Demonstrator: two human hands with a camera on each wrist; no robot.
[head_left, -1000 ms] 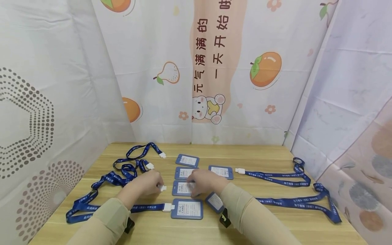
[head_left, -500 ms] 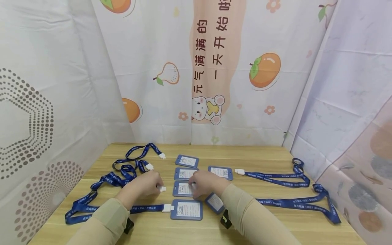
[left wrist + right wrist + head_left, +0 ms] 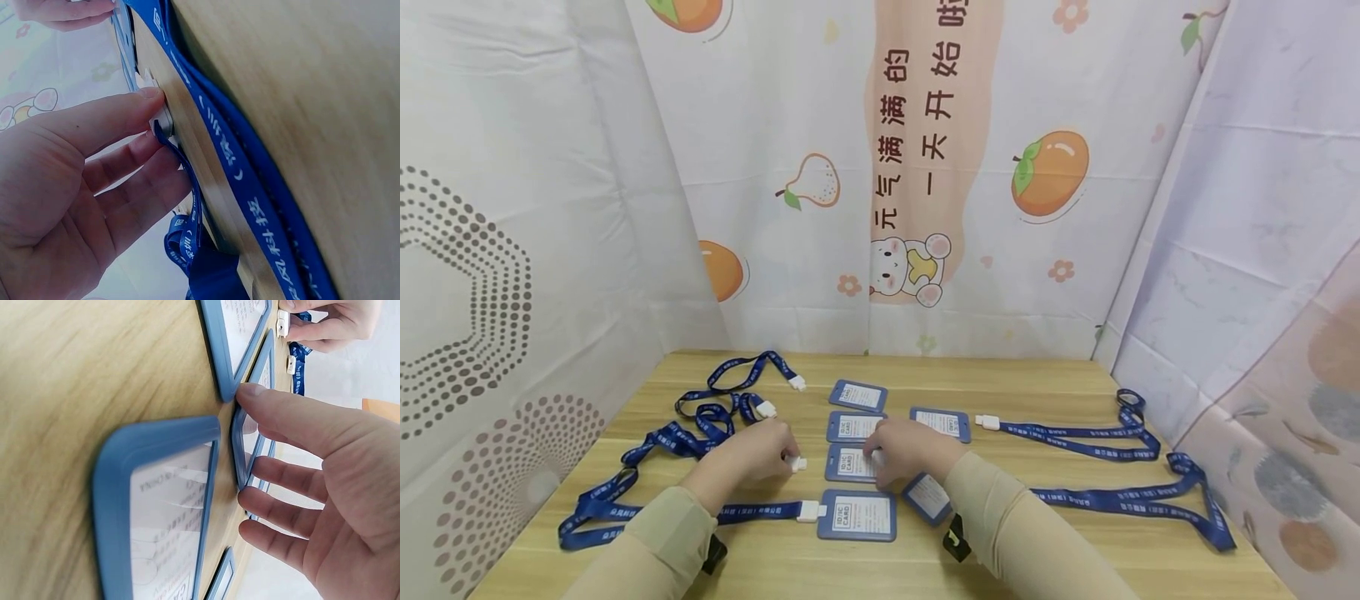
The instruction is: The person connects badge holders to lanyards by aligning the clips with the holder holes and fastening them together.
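Observation:
My left hand (image 3: 748,458) pinches the white plastic clip (image 3: 164,119) of a blue lanyard (image 3: 194,187) between thumb and fingers, low over the wooden table. To its right, my right hand (image 3: 913,450) grips the right end of a blue ID card holder (image 3: 847,463) lying flat, thumb and fingers at opposite edges. The clip lies just left of the holder's slotted end, a small gap apart. In the right wrist view, the fingers partly cover this holder (image 3: 239,450). Below it lies another card holder (image 3: 857,517), with a lanyard's white clip (image 3: 808,511) at its left end.
More card holders lie behind, including one at the back (image 3: 859,395) and one (image 3: 940,422) facing a lanyard clip (image 3: 988,422). A tilted holder (image 3: 928,498) lies beside my right wrist. Lanyards (image 3: 730,392) tangle at left; others (image 3: 1135,497) stretch right. Curtains surround the wooden table (image 3: 1015,379).
Both hands stay almost in place. The right hand and the card holder it grips have shifted very slightly to the right; the left hand still pinches the clip.

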